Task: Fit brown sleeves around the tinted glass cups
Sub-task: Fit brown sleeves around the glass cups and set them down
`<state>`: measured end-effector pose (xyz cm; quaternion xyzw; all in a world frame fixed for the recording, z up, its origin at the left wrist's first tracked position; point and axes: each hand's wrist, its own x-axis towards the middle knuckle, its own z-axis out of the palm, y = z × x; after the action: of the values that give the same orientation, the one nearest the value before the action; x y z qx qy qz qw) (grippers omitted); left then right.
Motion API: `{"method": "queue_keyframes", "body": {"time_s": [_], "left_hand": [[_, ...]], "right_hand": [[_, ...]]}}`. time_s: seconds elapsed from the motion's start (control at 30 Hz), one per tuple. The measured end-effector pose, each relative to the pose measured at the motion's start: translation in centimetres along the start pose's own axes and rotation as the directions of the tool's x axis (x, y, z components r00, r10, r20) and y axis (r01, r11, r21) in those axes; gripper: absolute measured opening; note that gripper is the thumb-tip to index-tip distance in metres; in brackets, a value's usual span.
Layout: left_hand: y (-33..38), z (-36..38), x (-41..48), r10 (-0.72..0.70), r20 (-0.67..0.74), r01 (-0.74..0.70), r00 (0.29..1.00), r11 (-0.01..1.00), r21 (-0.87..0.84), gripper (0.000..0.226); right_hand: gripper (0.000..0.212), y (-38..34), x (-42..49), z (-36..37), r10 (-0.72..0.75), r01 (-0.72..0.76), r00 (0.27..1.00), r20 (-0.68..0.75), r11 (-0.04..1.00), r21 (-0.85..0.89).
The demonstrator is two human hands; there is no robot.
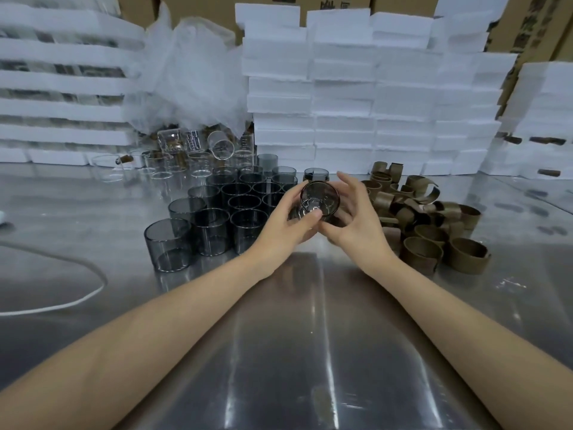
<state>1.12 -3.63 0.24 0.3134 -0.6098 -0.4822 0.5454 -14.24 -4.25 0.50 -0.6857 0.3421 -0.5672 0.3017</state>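
Note:
Both my hands hold one tinted glass cup (319, 198) above the steel table, its mouth tilted toward me. My left hand (288, 221) grips its left side with the thumb across the front. My right hand (353, 212) curls around its right side, fingers partly spread. A dark brown band shows around the cup's lower part under my fingers; how far it sits is hidden. Several bare tinted cups (217, 218) stand grouped left of my hands. A heap of brown sleeves (428, 218) lies to the right.
Clear glass cups (186, 156) and crumpled white wrapping (192, 76) sit behind the tinted group. White foam trays (356, 97) are stacked along the back, cardboard boxes behind them. A white cable (77, 297) curves over the steel table (310, 336) at the left.

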Motion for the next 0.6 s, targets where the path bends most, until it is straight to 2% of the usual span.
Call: {"method": "queue_keyframes", "body": {"time_s": [0.1, 0.2, 0.33, 0.6], "left_hand": [[0.3, 0.1, -0.2, 0.021, 0.028, -0.021, 0.999, 1.000, -0.006, 0.052], [0.3, 0.4, -0.4, 0.032, 0.081, -0.033, 0.996, 0.999, 0.008, 0.051], [0.3, 0.3, -0.2, -0.009, 0.075, 0.012, 0.997, 0.999, -0.045, 0.044], [0.1, 0.2, 0.2, -0.066, 0.045, 0.070, 0.997, 0.992, -0.105, 0.036]], "right_hand": [[0.071, 0.5, 0.1, 0.2, 0.044, -0.044, 0.999, 0.007, 0.999, -0.025], [0.066, 0.4, 0.2, 0.5, 0.073, -0.072, 0.997, 0.000, 0.990, -0.122], [0.068, 0.1, 0.2, 0.3, 0.123, -0.123, 0.992, -0.005, 0.990, -0.065], [0.065, -0.3, 0.0, 0.3, 0.130, -0.129, 0.991, 0.009, 0.989, -0.070]]}}
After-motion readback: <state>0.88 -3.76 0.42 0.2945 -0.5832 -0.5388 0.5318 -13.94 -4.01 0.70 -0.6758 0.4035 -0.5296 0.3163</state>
